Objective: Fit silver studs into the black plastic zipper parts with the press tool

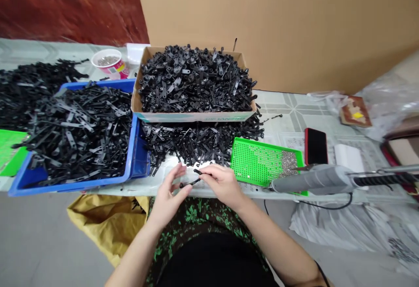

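Note:
My right hand (224,184) is closed, with thumb and fingers pinching small black plastic lever-like parts. One black part (197,171) pokes out from its fingertips. A second slim black part (195,182) runs from near the right fingertips toward my left thumb; whether the two are joined I cannot tell. Just left of them is my left hand (170,193), thumb and fingers spread apart, the thumb at the slim part's knobbed end. Behind both hands lies a loose pile of similar black parts (196,140) on the table.
A cardboard box (196,116) heaped with black parts stands behind the pile. A blue bin (129,164) of flat black strips is at left. On the right are a green tray (240,160) with small metal pieces, a grey electric screwdriver (304,180) and a red-edged phone (316,146).

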Demonstrator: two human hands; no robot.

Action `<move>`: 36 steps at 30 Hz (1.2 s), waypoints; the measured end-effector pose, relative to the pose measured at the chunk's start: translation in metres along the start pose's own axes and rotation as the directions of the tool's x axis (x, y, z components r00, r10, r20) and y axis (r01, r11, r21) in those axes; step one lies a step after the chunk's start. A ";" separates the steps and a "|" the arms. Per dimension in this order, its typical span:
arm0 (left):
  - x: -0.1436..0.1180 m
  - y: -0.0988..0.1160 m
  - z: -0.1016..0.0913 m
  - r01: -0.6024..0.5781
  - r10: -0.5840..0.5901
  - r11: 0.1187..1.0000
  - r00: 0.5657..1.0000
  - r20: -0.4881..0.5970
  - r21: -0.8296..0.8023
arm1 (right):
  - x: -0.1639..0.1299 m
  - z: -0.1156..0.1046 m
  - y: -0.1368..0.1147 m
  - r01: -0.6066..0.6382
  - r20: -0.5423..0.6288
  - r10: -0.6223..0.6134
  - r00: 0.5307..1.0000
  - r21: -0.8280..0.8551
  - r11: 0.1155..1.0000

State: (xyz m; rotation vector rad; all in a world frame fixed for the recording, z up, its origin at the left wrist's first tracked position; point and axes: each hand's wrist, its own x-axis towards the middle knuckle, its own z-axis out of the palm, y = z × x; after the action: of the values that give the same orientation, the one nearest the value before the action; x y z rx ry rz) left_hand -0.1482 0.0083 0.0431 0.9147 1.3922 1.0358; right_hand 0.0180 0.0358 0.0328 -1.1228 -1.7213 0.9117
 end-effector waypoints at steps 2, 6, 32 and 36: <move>0.003 0.003 -0.007 -0.105 0.072 0.965 0.987 0.141 0.241 | 0.004 -0.006 0.001 0.059 0.063 -0.057 0.996 -0.017 0.998; 0.006 0.006 0.004 -0.079 0.043 0.961 0.990 0.137 0.267 | 0.004 -0.011 -0.002 -0.016 -0.107 0.022 0.994 0.051 0.999; 0.011 -0.023 0.028 0.166 -0.177 0.979 0.979 -0.098 -0.116 | -0.008 -0.018 0.007 -0.373 -0.042 0.371 0.928 -0.120 0.920; 0.016 -0.028 0.029 0.286 -0.305 0.939 0.949 -0.082 -0.193 | 0.020 -0.041 0.017 -0.247 -0.019 0.340 0.940 -0.726 0.642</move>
State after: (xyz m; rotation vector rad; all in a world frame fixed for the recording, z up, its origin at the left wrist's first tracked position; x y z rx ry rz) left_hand -0.1200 0.0171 0.0119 0.5027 1.4502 0.9720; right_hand 0.0566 0.0647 0.0374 -1.9539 -2.1113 0.4620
